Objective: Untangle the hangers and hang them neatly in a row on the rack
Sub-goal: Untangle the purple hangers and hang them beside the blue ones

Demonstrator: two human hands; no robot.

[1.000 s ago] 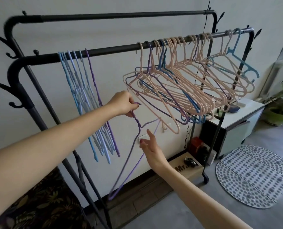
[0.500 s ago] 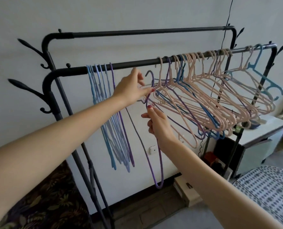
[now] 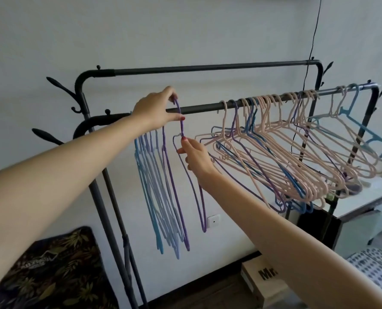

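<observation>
The left hand (image 3: 155,109) pinches the hook of a thin purple wire hanger (image 3: 193,175) over the black metal rack rail (image 3: 203,107); right-hand fingers (image 3: 184,143) pinch its neck. Likely light and springy, it handles best by the hook.

Head camera looks forward, slightly downward, close to the rack (image 3: 207,107).

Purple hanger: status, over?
Left hand pinching purple hanger hook at front rail; right hand steadying its neck. Not yet hooked. Tangled pink bunch hangs clear, rightward.

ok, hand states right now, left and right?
Left hand: pinching the purple hanger hook at the front rail.
Right hand: holding the same hanger's neck.
</observation>
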